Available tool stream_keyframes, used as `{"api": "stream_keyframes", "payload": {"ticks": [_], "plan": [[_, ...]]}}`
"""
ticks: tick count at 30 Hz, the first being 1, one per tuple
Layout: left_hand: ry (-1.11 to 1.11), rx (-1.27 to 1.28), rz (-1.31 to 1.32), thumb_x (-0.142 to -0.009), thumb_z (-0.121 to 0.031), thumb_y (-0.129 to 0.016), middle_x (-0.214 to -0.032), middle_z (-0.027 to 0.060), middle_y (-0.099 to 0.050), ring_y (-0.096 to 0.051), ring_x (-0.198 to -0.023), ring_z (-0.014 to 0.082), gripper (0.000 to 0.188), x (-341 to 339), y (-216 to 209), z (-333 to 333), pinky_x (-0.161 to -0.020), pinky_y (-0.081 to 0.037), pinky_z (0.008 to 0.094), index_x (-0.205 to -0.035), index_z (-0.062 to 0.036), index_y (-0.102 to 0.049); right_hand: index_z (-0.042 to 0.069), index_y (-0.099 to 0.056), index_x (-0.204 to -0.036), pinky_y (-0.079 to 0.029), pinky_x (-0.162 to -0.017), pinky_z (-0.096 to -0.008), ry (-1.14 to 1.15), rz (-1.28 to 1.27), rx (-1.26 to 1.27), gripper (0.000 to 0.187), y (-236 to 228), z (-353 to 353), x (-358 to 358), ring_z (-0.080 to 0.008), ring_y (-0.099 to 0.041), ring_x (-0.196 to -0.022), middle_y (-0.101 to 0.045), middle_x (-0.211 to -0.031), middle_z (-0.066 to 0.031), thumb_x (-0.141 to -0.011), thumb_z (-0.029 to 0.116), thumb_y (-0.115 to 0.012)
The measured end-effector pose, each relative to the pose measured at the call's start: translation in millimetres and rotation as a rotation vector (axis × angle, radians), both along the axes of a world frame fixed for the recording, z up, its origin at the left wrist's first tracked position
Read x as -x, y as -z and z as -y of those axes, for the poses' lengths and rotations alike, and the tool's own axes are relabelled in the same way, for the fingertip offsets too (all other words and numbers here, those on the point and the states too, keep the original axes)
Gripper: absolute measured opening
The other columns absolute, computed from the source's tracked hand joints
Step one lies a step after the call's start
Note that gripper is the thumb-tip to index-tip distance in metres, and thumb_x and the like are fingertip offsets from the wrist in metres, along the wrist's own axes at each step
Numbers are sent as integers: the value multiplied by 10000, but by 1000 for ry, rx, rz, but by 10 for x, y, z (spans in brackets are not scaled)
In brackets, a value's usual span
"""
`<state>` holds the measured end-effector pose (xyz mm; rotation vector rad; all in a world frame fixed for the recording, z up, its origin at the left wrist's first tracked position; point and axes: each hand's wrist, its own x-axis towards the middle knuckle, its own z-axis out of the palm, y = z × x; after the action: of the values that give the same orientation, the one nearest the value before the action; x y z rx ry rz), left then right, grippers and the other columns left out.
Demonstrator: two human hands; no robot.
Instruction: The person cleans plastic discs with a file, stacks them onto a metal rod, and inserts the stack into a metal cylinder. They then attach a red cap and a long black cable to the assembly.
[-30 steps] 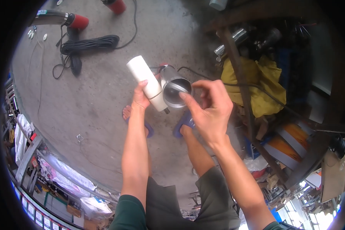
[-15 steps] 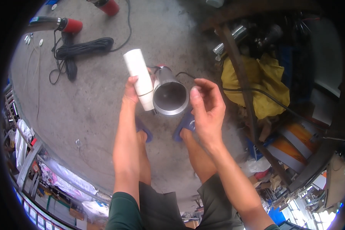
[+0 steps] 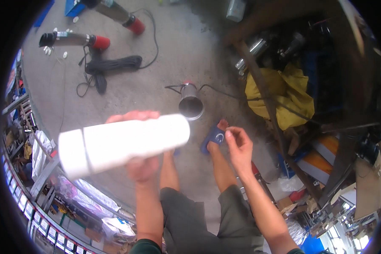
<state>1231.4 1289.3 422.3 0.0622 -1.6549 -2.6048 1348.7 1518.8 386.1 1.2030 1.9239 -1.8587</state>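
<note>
My left hand (image 3: pixel 140 165) is raised close to the camera and grips a white plastic tube (image 3: pixel 122 143) held nearly level, its capped end pointing left. My right hand (image 3: pixel 238 146) hovers lower to the right with thumb and finger pinched together; whether anything small is between them cannot be told. On the concrete floor ahead stands a short steel cylinder (image 3: pixel 191 103) with an open mouth and thin wires running from it. My feet in blue sandals (image 3: pixel 213 136) are just below it.
Two long steel cylinders with red ends (image 3: pixel 76 40) (image 3: pixel 118 15) lie at the back left beside a coil of black cable (image 3: pixel 112 65). A yellow cloth (image 3: pixel 279 93) hangs on a cluttered frame at the right. Boxes and bags crowd the lower right.
The steel cylinder, held up between my hands before, now stands on the floor. My left hand has lifted the white tube toward the camera and turned it level. My right hand has let go.
</note>
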Motion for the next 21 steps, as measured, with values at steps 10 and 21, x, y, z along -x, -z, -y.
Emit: {"api": "stream_keyframes", "payload": {"ticks": [10,21], "plan": [[106,758,-107,-776,-87,-811,-1275,186,-650,-661,-1177,327,698,51,234,-488,-1048,-526,474,-1364,-41,-438,5,-708,-1123,-482,-739,-212,41,13,-86,157,-875,-288,-282,-32,-559,-807,-667,-932,29,-1010,114,-715],[148,1002,-59,-662,-205,-982,-1557,230,-481,-487,-1427,382,1119,-222,941,-544,-1213,-371,454,-1559,5,-347,-2,-700,-1067,-517,-674,-279,2,-300,-1146,148,-2667,-1795,94,-148,-628,-747,-666,-926,-78,-924,21,-733]]}}
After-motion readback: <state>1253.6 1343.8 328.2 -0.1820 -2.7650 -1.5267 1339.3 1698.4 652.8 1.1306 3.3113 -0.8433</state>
